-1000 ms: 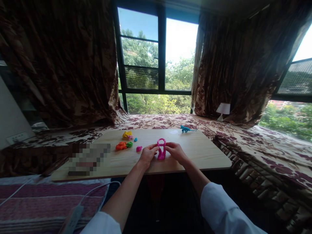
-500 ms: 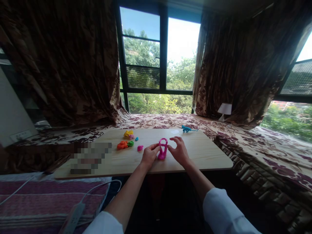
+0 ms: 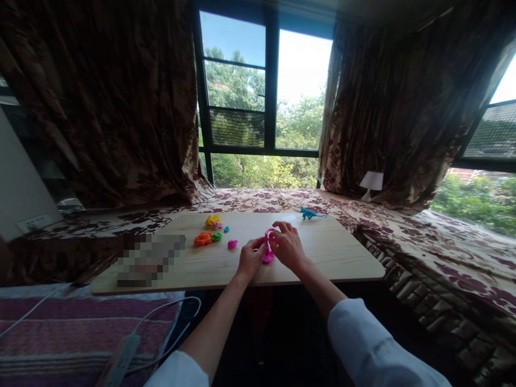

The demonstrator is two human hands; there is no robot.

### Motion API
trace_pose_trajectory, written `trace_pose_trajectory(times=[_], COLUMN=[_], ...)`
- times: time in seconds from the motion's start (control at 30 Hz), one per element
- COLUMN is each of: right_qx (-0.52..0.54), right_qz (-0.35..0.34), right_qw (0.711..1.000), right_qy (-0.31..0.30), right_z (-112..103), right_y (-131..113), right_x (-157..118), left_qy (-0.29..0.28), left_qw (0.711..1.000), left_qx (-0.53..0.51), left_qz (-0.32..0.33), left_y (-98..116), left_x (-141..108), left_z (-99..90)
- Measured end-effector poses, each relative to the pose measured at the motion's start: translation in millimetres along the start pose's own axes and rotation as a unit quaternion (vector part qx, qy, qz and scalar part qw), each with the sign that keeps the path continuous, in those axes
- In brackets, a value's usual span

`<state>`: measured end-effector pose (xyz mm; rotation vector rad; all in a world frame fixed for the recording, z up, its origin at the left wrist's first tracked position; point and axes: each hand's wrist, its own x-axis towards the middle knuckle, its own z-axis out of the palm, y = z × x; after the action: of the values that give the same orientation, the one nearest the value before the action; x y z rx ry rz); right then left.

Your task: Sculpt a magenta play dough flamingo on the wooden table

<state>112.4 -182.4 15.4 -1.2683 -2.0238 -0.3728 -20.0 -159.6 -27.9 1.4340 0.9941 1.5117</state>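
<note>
The left grip [image 3: 250, 260] pinches the left side of an upright, loop-topped pink piece [image 3: 268, 258], which stands on the bench [image 3: 330, 255] between both hands. The right grip [image 3: 291, 248] curls over its loop; whether those fingertips press together cannot be told. Just left of the left grip lies a pink lump [image 3: 233, 244]; farther left, orange [image 3: 202, 239] and green [image 3: 216, 236] lumps touch. Beyond the right grip stands a blue animal figure [image 3: 309, 213].
</note>
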Motion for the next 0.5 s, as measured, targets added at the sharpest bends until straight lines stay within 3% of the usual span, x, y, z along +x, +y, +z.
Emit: trace_pose_trajectory(times=[0.5], right_qx=[0.029], right_qz=[0.022], right_qw=[0.999], right_qy=[0.003], right_z=[5.4], right_y=[1.9], right_x=[0.6], left_qy=[-0.009], left_qw=[1.000], left_qx=[0.017], left_qz=[0.013], left_y=[0.1], left_x=[-0.9], left_z=[0.9])
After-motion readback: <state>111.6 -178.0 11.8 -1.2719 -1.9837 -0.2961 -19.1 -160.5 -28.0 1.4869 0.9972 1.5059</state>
